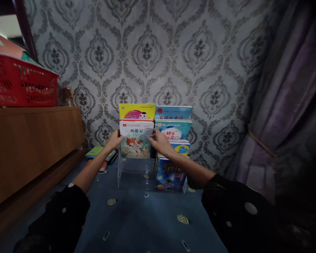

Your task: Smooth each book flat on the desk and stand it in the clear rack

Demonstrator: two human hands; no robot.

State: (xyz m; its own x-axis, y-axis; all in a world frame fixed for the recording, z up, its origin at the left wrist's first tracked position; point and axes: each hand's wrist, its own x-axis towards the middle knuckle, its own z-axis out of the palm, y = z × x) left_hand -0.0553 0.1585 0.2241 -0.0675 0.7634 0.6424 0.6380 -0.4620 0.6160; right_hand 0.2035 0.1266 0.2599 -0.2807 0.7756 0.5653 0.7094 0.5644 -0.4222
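Note:
A white picture book (pixel 136 144) with Chinese lettering stands upright in the left column of a clear tiered book rack (pixel 138 167). My left hand (pixel 114 140) grips its left edge, thumb on the cover. At its right edge my right hand (pixel 160 141) pinches it, thumb in front and fingers partly hidden behind. Behind it rises a yellow book (pixel 137 110). Right beside it, the rack's other column holds a blue book (pixel 173 112), a teal book (pixel 179 128) and a dark blue book (pixel 170 175) at the front. My right forearm crosses before these.
Left of the rack lies a low pile of books (pixel 96 151) on the blue patterned cloth (pixel 144 218). A wooden cabinet (pixel 37 140) carries a red plastic basket (pixel 23 80) and a brown cup (pixel 67 93). Patterned wallpaper is behind; a tied curtain (pixel 276 116) hangs at right.

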